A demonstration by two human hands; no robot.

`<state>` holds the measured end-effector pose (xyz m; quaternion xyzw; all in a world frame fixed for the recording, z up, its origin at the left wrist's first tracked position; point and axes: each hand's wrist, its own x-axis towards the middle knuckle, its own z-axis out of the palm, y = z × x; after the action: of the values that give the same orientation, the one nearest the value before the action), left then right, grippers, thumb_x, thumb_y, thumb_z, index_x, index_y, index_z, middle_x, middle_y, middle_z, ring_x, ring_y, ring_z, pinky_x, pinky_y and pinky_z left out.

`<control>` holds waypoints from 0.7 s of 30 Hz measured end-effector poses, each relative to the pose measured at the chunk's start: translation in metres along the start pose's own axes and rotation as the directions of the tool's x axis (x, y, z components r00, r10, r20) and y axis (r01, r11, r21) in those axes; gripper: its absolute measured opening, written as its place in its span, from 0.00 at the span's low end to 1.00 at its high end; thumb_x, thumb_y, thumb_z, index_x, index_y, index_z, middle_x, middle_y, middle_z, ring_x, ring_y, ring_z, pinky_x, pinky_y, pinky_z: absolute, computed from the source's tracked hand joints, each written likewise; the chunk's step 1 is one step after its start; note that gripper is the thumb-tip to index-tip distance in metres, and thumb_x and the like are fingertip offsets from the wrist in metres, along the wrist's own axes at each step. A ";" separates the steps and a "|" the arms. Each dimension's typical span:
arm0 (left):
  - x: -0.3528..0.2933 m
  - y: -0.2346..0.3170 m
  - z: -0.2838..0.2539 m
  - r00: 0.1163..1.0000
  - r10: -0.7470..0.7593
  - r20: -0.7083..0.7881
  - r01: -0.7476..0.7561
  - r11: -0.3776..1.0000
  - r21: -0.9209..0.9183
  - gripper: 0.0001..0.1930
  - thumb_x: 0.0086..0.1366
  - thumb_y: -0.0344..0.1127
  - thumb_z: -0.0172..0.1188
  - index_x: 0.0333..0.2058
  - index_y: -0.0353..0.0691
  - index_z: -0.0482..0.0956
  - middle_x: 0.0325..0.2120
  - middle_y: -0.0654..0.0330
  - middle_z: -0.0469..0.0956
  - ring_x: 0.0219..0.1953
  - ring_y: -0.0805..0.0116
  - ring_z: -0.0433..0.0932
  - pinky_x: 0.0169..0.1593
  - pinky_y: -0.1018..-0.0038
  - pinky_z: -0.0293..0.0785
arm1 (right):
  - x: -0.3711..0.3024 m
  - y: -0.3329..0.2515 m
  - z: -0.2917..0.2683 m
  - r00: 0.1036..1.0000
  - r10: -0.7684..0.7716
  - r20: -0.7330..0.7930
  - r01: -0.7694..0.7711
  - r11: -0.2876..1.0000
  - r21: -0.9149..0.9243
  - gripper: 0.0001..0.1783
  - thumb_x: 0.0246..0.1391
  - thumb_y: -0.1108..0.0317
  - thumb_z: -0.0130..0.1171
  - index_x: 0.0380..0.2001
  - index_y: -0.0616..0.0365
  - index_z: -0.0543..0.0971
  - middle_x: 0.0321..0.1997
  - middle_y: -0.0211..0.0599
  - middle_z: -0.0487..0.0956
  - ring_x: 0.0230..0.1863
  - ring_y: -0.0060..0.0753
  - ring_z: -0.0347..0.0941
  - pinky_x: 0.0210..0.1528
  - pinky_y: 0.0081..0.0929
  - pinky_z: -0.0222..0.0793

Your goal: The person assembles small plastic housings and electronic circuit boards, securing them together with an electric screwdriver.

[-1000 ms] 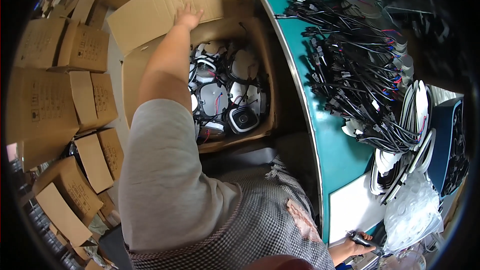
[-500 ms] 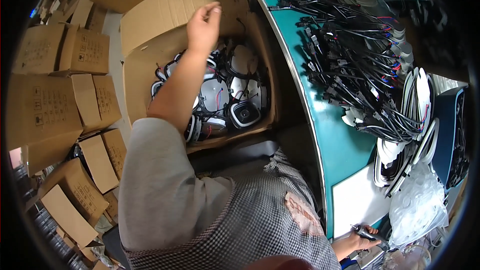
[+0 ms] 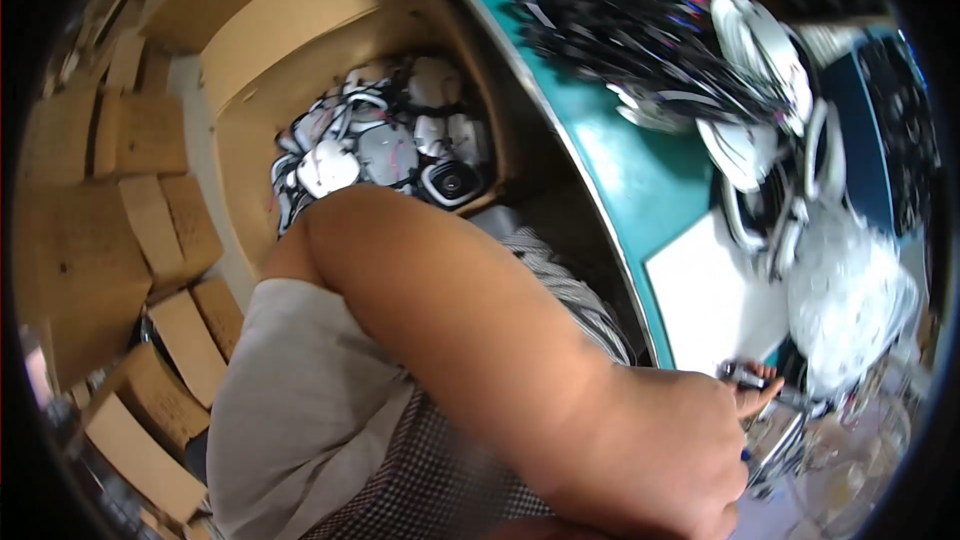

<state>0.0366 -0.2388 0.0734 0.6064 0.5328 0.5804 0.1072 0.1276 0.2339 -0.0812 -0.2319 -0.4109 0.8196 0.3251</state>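
My left arm now stretches across my body to the right, and my left hand (image 3: 690, 450) shows only its back, close to the camera. Its fingers are turned away and hidden. Just beyond it, over the bench's near end, my right hand (image 3: 757, 398) is closed round a dark, cylindrical electric screwdriver (image 3: 742, 374), partly covered by the left hand. Beside the screwdriver lies a white board (image 3: 705, 290). An open cardboard box (image 3: 235, 165) stands at the left, holding several white and black rounded units (image 3: 385, 152) with thin wires.
On the green bench (image 3: 600, 155) lies a heap of black cables (image 3: 630, 30). White looped frames (image 3: 765, 55), a clear plastic bag (image 3: 845, 290) and a blue bin (image 3: 865, 140) line its right side. Stacked cardboard boxes (image 3: 85, 260) fill the far left.
My left hand has swung from above the open box down and right, beside my right hand. The whole view has shifted. The screwdriver stays in my right hand.
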 end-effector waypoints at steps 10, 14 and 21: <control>0.067 -0.009 0.070 0.955 0.298 0.004 -0.281 0.906 -0.318 0.20 0.63 0.33 0.53 0.55 0.45 0.77 0.41 0.60 0.80 0.45 0.60 0.78 0.46 0.64 0.74 | -0.011 0.004 0.039 0.975 -0.089 -0.203 0.085 0.996 -0.032 0.12 0.58 0.60 0.62 0.35 0.54 0.71 0.25 0.30 0.71 0.25 0.27 0.69 0.34 0.28 0.68; 0.085 -0.001 0.113 0.897 0.178 -0.404 -0.292 0.926 -0.240 0.18 0.65 0.31 0.51 0.54 0.45 0.78 0.43 0.63 0.80 0.46 0.62 0.78 0.47 0.65 0.73 | -0.024 -0.020 0.055 0.978 -0.188 -0.094 0.187 0.982 -0.022 0.11 0.61 0.61 0.59 0.38 0.55 0.72 0.27 0.30 0.72 0.25 0.27 0.69 0.33 0.29 0.68; 0.125 -0.019 0.045 0.903 0.424 0.072 -0.430 0.885 0.178 0.09 0.62 0.39 0.63 0.39 0.44 0.82 0.42 0.61 0.81 0.39 0.66 0.80 0.38 0.70 0.74 | -0.023 -0.044 0.083 0.931 -0.279 0.237 0.249 0.957 0.148 0.12 0.62 0.63 0.55 0.46 0.54 0.72 0.29 0.32 0.73 0.26 0.30 0.70 0.33 0.32 0.69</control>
<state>0.0338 -0.1128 0.1190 0.7251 0.4374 0.5268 -0.0733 0.1049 0.1938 0.0033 -0.0480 -0.4288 0.8136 0.3896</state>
